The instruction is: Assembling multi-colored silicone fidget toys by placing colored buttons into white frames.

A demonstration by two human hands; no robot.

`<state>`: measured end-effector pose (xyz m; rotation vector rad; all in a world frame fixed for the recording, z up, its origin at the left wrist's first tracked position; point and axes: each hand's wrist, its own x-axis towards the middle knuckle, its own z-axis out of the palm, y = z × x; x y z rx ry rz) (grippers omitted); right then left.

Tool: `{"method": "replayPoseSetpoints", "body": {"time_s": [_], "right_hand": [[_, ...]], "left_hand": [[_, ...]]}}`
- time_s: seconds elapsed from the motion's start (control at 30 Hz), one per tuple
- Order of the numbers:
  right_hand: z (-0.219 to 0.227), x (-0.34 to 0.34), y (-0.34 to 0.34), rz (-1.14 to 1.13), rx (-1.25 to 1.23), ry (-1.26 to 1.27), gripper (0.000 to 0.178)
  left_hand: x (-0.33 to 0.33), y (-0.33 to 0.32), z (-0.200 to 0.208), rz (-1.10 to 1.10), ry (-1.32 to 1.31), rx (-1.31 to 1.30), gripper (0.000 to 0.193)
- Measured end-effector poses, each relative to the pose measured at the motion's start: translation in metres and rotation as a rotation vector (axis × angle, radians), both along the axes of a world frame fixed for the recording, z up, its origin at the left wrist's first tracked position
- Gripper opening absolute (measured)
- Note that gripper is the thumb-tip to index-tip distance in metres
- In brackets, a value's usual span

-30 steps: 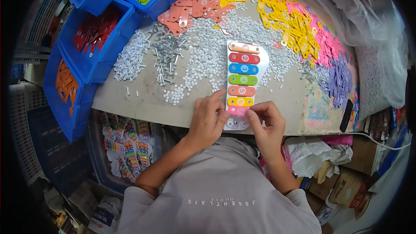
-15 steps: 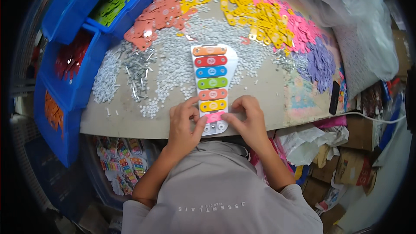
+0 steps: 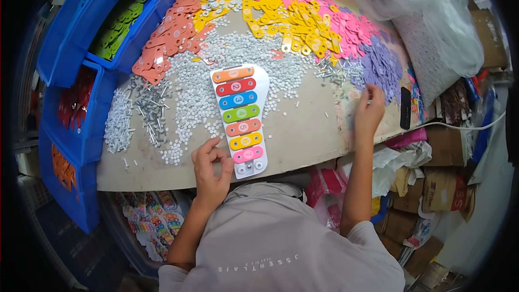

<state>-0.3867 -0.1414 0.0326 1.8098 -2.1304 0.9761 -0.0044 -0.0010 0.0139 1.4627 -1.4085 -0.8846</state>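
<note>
A white toy xylophone (image 3: 258,89) lies slightly tilted on the table in front of me. It carries a column of numbered bars: orange, red, blue, green, salmon, yellow and a pink bar (image 3: 248,154) lowest. Below the pink bar, bare mounting posts (image 3: 249,167) show. My left hand (image 3: 212,170) rests by the lower left edge of the xylophone, fingers loosely bent and apart, holding nothing visible. My right hand (image 3: 371,109) is over at the right, its bent fingers at the near edge of a pile of purple bars (image 3: 381,67); nothing shows in them.
Small white caps (image 3: 238,48) cover the table's middle, with metal pins (image 3: 153,111) on the left. Salmon (image 3: 167,35), yellow (image 3: 303,24) and pink bars (image 3: 351,24) are heaped behind. Blue bins (image 3: 97,113) line the left; a black strip-shaped object (image 3: 405,108) lies right.
My right hand has left the xylophone's pink bar and moved right to the purple pile. My left hand has drawn slightly away from the xylophone, which sits more tilted in view.
</note>
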Motion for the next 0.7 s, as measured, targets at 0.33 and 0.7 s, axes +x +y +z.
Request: {"method": "replayPoseSetpoints", "body": {"time_s": [0.33, 0.7], "right_hand": [[-0.029, -0.067, -0.018, -0.197, 0.138, 0.246, 0.016], [-0.058, -0.122, -0.010, -0.145, -0.132, -0.612, 0.013]], "left_hand": [[-0.002, -0.009, 0.002, -0.027, -0.140, -0.084, 0.043], [0.000, -0.006, 0.001, -0.011, -0.068, -0.061, 0.044]]}}
